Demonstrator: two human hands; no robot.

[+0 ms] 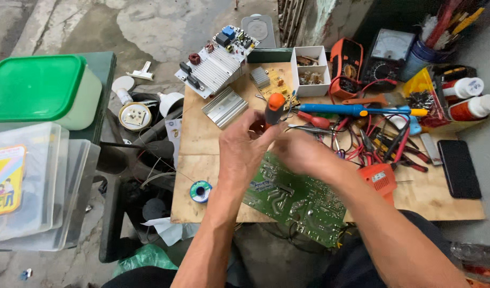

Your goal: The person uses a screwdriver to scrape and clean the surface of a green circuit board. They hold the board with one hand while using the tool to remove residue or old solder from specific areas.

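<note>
- Two bare hands meet over the middle of the wooden table [202,144], fingers curled in toward each other.
- Left hand [245,146] is clenched around the shaft of an orange-handled tool [275,106], whose handle stands up just above the knuckles.
- Right hand [301,152] is closed in beside the left, fingertips touching at the tool's lower part; what exactly it pinches cannot be told.
- Directly beneath both hands lies a green circuit board [295,200], solder side up, its near corner hanging past the table's near edge.
- Below and to the left of the left hand sits a small solder spool [200,191], apart from the board.
- Just right of the right wrist lies an orange soldering gun [381,178], touching a tangle of red and black leads.
- Beyond the right hand rests a blue-handled screwdriver [341,110], lying crosswise, with pliers and cutters heaped to its right.
- Beyond the left hand lies a loose finned heatsink [224,106], and farther still a white board with a heatsink [215,61].
- Farther off, past the tool's handle, stands a white parts tray [310,72], with an orange multimeter [345,66] just to its right.
- Well off to the left of the hands sits a green-lidded tub [39,90] above stacked clear boxes.
</note>
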